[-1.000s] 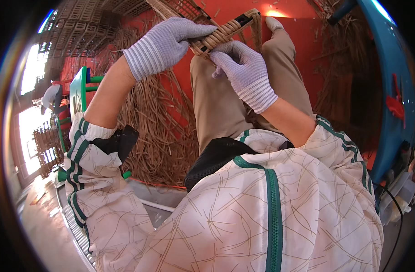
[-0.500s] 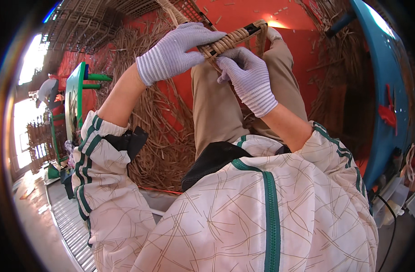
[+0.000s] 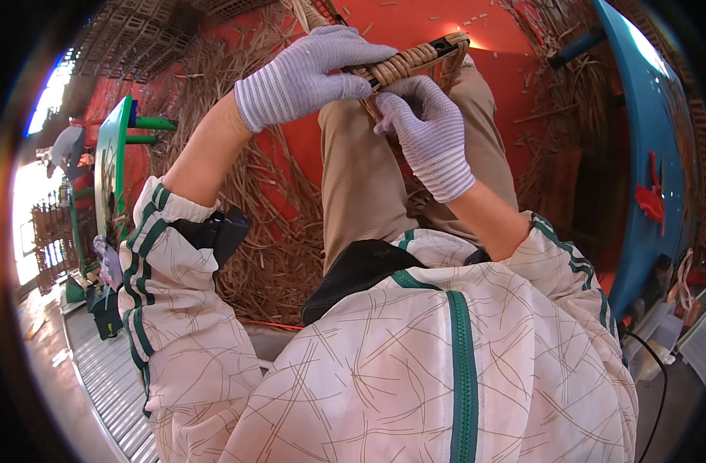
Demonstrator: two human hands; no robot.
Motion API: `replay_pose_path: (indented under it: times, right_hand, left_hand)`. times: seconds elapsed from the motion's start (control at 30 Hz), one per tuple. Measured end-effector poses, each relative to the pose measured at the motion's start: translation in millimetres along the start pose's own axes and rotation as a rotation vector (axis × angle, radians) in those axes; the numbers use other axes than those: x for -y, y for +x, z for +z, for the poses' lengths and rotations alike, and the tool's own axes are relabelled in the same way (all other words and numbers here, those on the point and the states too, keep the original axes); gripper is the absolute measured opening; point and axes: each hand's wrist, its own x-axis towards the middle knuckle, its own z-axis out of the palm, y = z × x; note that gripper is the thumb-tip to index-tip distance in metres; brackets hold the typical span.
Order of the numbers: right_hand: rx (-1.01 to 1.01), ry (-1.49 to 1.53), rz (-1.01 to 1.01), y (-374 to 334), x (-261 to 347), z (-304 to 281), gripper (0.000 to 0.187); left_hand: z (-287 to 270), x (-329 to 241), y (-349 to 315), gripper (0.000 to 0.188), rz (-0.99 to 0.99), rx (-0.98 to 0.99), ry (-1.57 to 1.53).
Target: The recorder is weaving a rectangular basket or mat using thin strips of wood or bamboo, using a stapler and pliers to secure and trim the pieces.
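Observation:
Rattan strands wrap part of a dark bar on a woven frame [image 3: 408, 65], held above my knees. My left hand [image 3: 310, 73], in a white-and-grey striped knit glove, is closed on the frame's left part, fingers over the top and thumb below. Just under the wrapped section, my right hand [image 3: 428, 127], gloved alike, has its fingertips drawn together against the frame's near side. What those fingertips pinch is too small and hidden to make out. A pale strand bundle [image 3: 305, 14] rises beyond my left hand.
Loose brown strips [image 3: 272, 255] lie heaped on the red floor [image 3: 515, 85] left of my legs. A blue panel [image 3: 638, 154] with a red item [image 3: 650, 199] stands at right. At left are a green-edged table [image 3: 114, 154] and stacked woven frames [image 3: 137, 38].
The woven frame and both hands sit slightly farther right in the picture, while the surroundings have shifted a little left. Both hands keep nearly the same hold.

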Motion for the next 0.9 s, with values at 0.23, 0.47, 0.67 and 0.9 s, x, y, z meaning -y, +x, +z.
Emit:
replay_pose_path:
  times: [0.23, 0.47, 0.67, 0.9]
  right_hand:
    - [-0.024, 0.105, 0.038, 1.3, 0.3, 4.9, 0.012]
    - [-0.024, 0.196, 0.081, 1.9, -1.7, 3.7, 0.012]
    - [-0.051, 0.259, 0.068, -0.2, -3.9, 6.4, 0.010]
    - [-0.013, 0.292, 0.005, -3.5, -5.9, 3.3, 0.008]
  left_hand:
    - [3.6, 9.4, -0.2, 0.050, 0.018, 0.001, 0.037]
    - [0.1, 5.8, 1.7, 0.045, -0.094, 0.058, -0.069]
    - [3.3, 8.5, 2.3, 0.050, -0.018, 0.017, -0.009]
    - [-1.3, 3.2, 7.5, 0.049, -0.059, 0.063, -0.050]
